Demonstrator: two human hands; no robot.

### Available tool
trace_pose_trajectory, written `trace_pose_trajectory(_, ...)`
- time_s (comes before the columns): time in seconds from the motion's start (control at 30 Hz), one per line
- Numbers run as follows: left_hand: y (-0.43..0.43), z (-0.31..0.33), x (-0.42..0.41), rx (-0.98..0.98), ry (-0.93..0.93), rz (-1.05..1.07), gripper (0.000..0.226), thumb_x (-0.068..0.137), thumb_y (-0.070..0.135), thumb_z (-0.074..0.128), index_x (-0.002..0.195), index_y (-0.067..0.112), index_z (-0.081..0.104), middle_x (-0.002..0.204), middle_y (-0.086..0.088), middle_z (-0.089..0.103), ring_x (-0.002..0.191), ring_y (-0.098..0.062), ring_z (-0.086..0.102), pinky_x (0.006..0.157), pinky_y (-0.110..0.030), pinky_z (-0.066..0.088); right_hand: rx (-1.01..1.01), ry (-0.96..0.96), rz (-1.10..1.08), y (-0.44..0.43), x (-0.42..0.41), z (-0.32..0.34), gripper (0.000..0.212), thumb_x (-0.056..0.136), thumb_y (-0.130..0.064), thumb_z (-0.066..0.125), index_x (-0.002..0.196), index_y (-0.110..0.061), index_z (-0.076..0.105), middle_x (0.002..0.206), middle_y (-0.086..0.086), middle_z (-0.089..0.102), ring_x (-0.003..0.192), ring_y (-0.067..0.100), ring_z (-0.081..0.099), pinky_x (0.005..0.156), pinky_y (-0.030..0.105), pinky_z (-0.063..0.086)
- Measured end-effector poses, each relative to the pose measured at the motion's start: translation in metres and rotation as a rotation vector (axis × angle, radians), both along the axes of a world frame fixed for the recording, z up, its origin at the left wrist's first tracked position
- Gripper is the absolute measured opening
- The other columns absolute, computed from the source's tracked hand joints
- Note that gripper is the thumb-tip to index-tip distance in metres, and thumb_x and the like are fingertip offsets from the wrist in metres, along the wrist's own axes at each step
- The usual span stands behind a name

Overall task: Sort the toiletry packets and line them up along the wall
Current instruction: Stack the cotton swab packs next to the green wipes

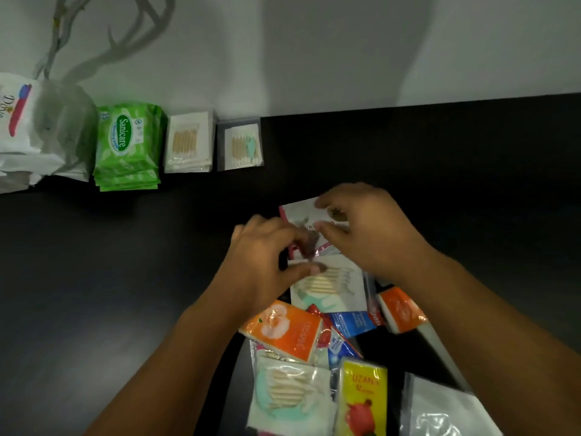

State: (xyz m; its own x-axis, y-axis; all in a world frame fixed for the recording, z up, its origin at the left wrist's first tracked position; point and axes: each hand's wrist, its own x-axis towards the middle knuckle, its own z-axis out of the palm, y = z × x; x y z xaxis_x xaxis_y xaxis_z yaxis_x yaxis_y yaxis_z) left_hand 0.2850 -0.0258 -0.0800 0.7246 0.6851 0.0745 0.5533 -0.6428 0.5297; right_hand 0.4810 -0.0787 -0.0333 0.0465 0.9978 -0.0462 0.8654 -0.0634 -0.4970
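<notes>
A loose pile of packets lies on the black table (110, 278): orange packets (289, 328), a blue sachet (352, 322), a yellow rose packet (361, 401), and clear cotton-swab packets (330, 284). My left hand (261, 262) pinches the near edge of a white and pink sachet (301, 215) at the top of the pile. My right hand (364, 228) holds the same sachet from the right, fingers curled over it. Along the wall stand sorted stacks: white Dove packs (19, 127), green Sanicare wipes (125, 143), and two swab stacks (188, 140), (242, 146).
The white wall (314, 58) runs along the table's far edge. Dark tabletop stretches right of the last swab stack and across the left. A clear plastic bag (440, 407) lies at the near right.
</notes>
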Motion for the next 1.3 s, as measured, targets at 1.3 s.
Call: trace_pose_trajectory(1.3,0.08,0.025,-0.004,-0.076,-0.246,0.49,0.045,0.083,0.026,0.079,0.123,0.022,0.059,0.099,0.001,0.061,0.083,-0.012,0.056,0.079,-0.011,0.044,0.05,0.598,-0.303,0.097,-0.037,-0.017,0.014,0.093,-0.02,0.065,0.103,-0.013,0.073,0.093,-0.001,0.074,0.073,0.009,0.07,0.063,0.022,0.055)
